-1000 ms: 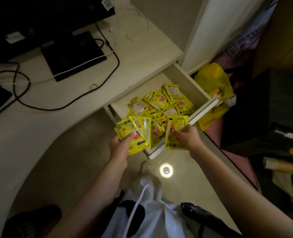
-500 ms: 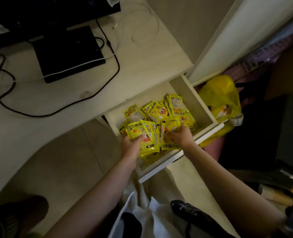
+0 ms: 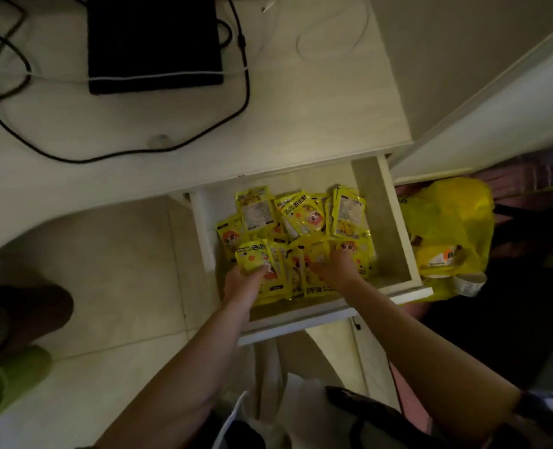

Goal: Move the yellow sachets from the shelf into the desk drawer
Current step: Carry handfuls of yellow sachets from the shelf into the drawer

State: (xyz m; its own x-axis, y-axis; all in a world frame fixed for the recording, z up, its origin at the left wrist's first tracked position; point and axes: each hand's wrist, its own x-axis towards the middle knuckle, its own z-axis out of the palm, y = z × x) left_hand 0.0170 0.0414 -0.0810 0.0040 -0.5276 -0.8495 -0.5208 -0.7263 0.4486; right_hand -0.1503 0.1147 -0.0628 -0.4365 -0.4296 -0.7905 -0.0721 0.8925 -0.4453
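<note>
Both hands in the drawer (image 3: 395,222); sachets (image 3: 301,228) hide, apparently, their fingertips

Yellow sachets (image 3: 296,244) with orange cartoon faces in a cream drawer (image 3: 395,222); at 3 o'clock a yellow bag (image 3: 446,222); black cables (image 3: 242,92)

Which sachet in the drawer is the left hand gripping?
The front-left sachet, thumb of the left hand pinching its lower edge. The right hand lies flatter on sachets beside it.
</note>
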